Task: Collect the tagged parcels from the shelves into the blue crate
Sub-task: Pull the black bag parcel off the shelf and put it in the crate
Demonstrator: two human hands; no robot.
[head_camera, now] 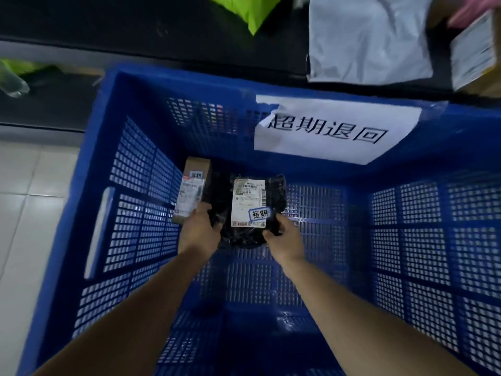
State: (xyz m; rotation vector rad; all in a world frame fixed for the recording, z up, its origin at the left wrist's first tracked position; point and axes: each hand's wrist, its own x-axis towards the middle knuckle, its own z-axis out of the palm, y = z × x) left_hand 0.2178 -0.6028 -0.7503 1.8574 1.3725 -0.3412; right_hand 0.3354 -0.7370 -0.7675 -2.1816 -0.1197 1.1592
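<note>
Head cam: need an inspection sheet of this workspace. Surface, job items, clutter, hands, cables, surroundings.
Surface: perforated floor of the blue crate; a paper sign is taped on its far wall.
Job's things: black parcel with a white label and a handwritten tag, low in the crate; whether it rests on the floor is unclear. Tagged cardboard parcel lies just left of it.
Clutter: nothing seen.
Hands: left hand grips the black parcel's left edge; right hand pinches its lower right corner.
Cables: nothing seen.
Surroundings: dark shelf behind the crate with a grey bag, a green bag and a blurred box; tiled floor at left.
</note>
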